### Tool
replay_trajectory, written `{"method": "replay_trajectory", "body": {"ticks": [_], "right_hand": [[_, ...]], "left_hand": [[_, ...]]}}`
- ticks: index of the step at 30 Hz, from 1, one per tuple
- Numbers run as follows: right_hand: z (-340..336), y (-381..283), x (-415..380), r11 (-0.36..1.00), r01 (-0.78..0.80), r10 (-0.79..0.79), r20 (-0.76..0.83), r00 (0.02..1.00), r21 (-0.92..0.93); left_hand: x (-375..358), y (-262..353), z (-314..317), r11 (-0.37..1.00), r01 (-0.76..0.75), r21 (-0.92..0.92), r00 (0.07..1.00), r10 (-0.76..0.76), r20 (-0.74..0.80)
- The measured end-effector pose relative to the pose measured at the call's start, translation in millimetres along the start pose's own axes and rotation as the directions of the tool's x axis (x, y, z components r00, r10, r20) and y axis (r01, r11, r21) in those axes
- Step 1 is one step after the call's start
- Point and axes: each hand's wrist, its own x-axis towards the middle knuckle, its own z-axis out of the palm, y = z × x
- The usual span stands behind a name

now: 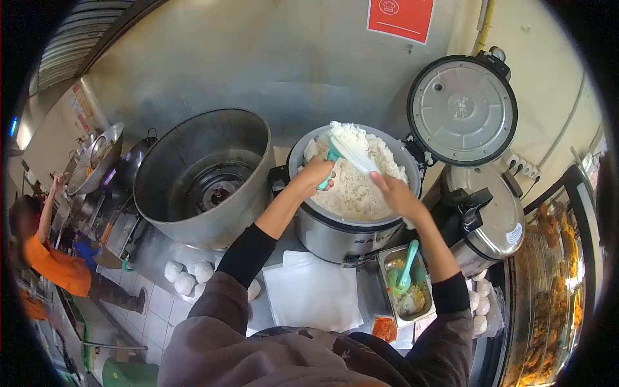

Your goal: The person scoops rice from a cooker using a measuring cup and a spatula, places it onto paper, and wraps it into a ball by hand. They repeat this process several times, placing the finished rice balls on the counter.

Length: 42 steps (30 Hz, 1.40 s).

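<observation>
Fingers of the left hand (317,174) curl round a turquoise utensil (333,155), the right hand's (398,195) clamped on a white paddle (356,157); beyond white paper sheets (313,293), both meet above white rice (358,190) in a round steel cooker (342,237), grey lid (461,109) open far right

red wall sign (401,14), person in orange (63,267), display case (585,213)

- my teal plastic scoop (333,155), heaped with white cooked rice (349,134), above the round silver cooker (342,237)
- my white plastic paddle (356,157), slanted across that rice
</observation>
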Motion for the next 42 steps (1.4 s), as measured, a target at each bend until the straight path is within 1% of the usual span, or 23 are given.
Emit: {"method": "replay_trajectory", "body": {"ticks": [1, 4, 5, 7, 8, 11, 13, 15, 17, 18, 19, 20, 21, 23, 27, 29, 30, 32, 34, 36, 38, 40, 42], "right_hand": [[-6, 4, 0, 1.0, 0.0, 0.0, -0.003, 1.0, -0.004], [-15, 6, 3, 0.998, -0.043, 0.033, -0.239, 0.97, -0.037], [-8, 4, 5, 0.998, -0.048, 0.038, -0.239, 0.97, -0.037], [6, 5, 16, 0.925, -0.177, 0.044, -0.368, 0.929, -0.337], [6, 6, 22, 0.926, -0.17, 0.035, -0.372, 0.928, -0.337], [-3, 12, 46, 0.906, -0.217, 0.078, -0.36, 0.93, -0.363], [-14, 17, 56, 0.891, -0.186, 0.098, -0.225, 0.969, -0.414], [-22, 25, 59, 0.88, -0.218, 0.103, -0.278, 0.955, -0.421], [-28, 40, 65, 0.958, -0.056, 0.007, -0.171, 0.985, -0.282], [-30, 20, 50, 0.975, 0.072, -0.11, -0.175, 0.978, -0.212], [-26, 6, 44, 0.972, 0.08, -0.12, -0.173, 0.978, -0.221], [-20, -4, 37, 0.938, 0.091, -0.134, -0.109, 0.985, -0.333], [-15, -12, 35, 0.893, 0.104, -0.139, -0.048, 0.989, -0.438], [-9, -10, 45, 0.9, 0.055, -0.08, -0.04, 0.996, -0.431], [-8, 26, 81, 0.92, 0.027, -0.087, -0.135, 0.987, -0.392], [-13, 34, 91, 0.983, -0.098, 0.086, -0.079, 0.993, -0.156], [-15, 3, 68, 0.99, -0.137, 0.131, -0.125, 0.983, -0.043], [10, 16, 56, 0.988, -0.037, 0.011, -0.17, 0.985, -0.149], [18, -18, 7, 0.947, -0.083, 0.003, -0.248, 0.969, -0.31], [12, -22, -20, 0.905, -0.079, 0.031, -0.119, 0.992, -0.417], [0, -10, -25, 0.874, -0.074, 0.069, -0.027, 0.997, -0.481], [-8, 1, -27, 0.79, -0.121, 0.094, -0.077, 0.993, -0.601], [-17, 5, -19, 0.72, -0.107, 0.061, -0.092, 0.994, -0.686]], "left_hand": [[2, 1, -4, 1.0, -0.011, -0.006, 1.0, 0.012, 0.022], [-1, 7, -11, 0.999, -0.046, 0.014, 0.995, 0.044, 0.094], [-4, 8, -12, 0.997, -0.068, 0.042, 0.989, 0.062, 0.136], [-11, 9, -7, 0.99, -0.074, 0.118, 0.989, 0.058, 0.133], [-17, 6, -6, 0.987, -0.082, 0.138, 0.989, 0.064, 0.131], [-27, 3, -9, 0.982, -0.086, 0.17, 0.991, 0.066, 0.121], [-30, 0, -14, 0.993, -0.069, 0.095, 0.984, 0.053, 0.168], [-29, 0, -23, 0.998, -0.054, 0.029, 0.978, 0.047, 0.204], [-30, 5, -30, 0.999, -0.002, -0.041, 0.964, 0.013, 0.265], [-29, 7, -32, 0.999, -0.016, -0.047, 0.965, 0.028, 0.263], [-28, 6, -34, 0.998, -0.038, 0.044, 0.97, 0.026, 0.242], [-29, 5, -34, 0.989, -0.052, 0.137, 0.975, 0.021, 0.221], [-29, 4, -32, 0.989, -0.056, 0.135, 0.975, 0.025, 0.221], [-31, 0, -25, 0.972, -0.047, 0.229, 0.987, 0.01, 0.162], [-31, -5, -30, 0.984, -0.053, 0.172, 0.984, 0.022, 0.177], [-30, -6, -31, 0.998, -0.045, -0.052, 0.974, 0.055, 0.221], [-28, -5, -30, 0.997, -0.054, -0.061, 0.974, 0.066, 0.217], [-23, -5, -29, 0.969, -0.038, -0.242, 0.985, 0.077, 0.152], [-20, -3, -33, 0.946, -0.045, -0.322, 0.991, 0.082, 0.101], [-15, -4, -41, 0.895, -0.051, -0.444, 0.992, 0.095, 0.078], [-11, -1, -47, 0.92, -0.109, -0.376, 0.99, 0.133, 0.038], [-14, 0, -51, 0.955, -0.179, -0.235, 0.982, 0.187, 0.009], [-27, 8, -49, 0.966, -0.163, -0.2, 0.985, 0.171, 0.023]]}}
